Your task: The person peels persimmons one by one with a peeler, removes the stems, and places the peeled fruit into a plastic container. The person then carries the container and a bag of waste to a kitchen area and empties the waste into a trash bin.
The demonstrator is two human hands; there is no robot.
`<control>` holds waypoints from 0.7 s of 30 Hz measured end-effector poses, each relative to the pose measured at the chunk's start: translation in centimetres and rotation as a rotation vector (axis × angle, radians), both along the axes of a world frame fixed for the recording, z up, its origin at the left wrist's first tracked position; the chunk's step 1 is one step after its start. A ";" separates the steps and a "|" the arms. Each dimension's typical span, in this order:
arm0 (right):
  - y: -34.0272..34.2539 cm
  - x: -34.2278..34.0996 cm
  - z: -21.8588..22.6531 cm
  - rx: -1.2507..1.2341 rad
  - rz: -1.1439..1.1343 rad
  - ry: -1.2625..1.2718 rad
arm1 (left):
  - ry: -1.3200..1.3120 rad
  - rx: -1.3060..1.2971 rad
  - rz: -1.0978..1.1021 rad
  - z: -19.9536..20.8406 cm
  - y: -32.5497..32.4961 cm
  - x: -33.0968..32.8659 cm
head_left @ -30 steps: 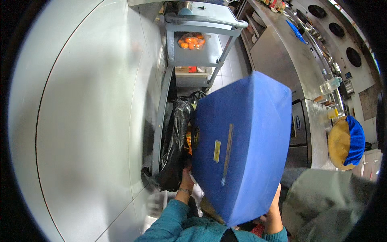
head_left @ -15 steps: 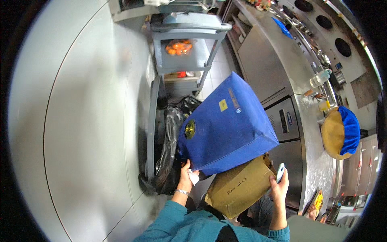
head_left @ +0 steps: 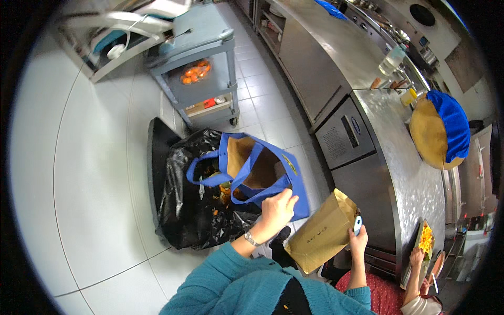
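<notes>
My left hand (head_left: 278, 211), fingers closed, grips the rim of a blue tote bag (head_left: 298, 197). The bag leans over the side of a bin, its mouth and loose handles facing up and its brown inside showing. In my right hand (head_left: 358, 240) is a small tool with a white and light-blue handle (head_left: 358, 226); its working end is not clear. Beside those fingers a brown paper or cardboard bag (head_left: 317, 233) hangs tilted, its top open; I cannot tell how firmly the hand holds it. Food scraps (head_left: 226, 193) lie in the bin's black liner (head_left: 181, 210).
Ahead stands a grey cart (head_left: 197, 31) with bagged oranges (head_left: 195, 72). A steel counter (head_left: 388, 126) runs along the right, bearing a basket with blue cloth (head_left: 438, 131). At lower right another person's hand (head_left: 417, 257) touches a tray of yellow food (head_left: 425, 239).
The blue bag has turned from base-up to mouth-up and dropped lower, baring the bin's contents. My left hand has shifted right onto its rim. White tissue in that hand no longer shows.
</notes>
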State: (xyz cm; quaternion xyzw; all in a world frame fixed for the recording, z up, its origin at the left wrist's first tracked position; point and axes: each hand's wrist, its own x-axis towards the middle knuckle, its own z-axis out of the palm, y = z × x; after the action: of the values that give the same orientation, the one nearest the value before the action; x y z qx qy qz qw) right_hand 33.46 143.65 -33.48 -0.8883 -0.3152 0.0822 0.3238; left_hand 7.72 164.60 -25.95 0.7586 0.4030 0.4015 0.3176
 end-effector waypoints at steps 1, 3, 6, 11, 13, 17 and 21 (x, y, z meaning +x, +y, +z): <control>-0.6 1.0 -0.3 -0.050 0.011 -0.044 | 0.087 0.106 -0.013 0.4 -0.7 1.6; -1.8 3.0 -0.7 -0.099 0.032 -0.057 | 0.226 0.185 -0.052 0.9 -2.3 4.1; -3.8 5.5 -1.5 -0.211 0.074 -0.065 | 0.314 0.311 -0.081 1.2 -3.8 7.0; -6.9 8.0 -3.4 -0.331 0.158 -0.091 | 0.259 0.456 -0.114 3.8 -4.1 10.9; -7.6 8.5 -3.9 -0.333 0.175 -0.088 | 0.311 0.501 -0.160 6.4 -3.3 12.3; -8.2 9.7 -3.1 -0.222 0.226 -0.133 | 0.312 0.677 -0.291 13.4 -1.0 16.3; -9.3 10.7 -0.6 -0.144 0.229 -0.170 | 0.166 0.703 -0.430 19.4 1.4 24.2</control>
State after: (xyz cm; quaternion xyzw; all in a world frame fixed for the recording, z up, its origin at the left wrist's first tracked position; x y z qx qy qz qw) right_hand 44.13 134.37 -34.05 -0.8711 -0.4341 0.0657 0.2201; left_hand 31.92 166.02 -6.55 0.9175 0.0981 0.3765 0.0825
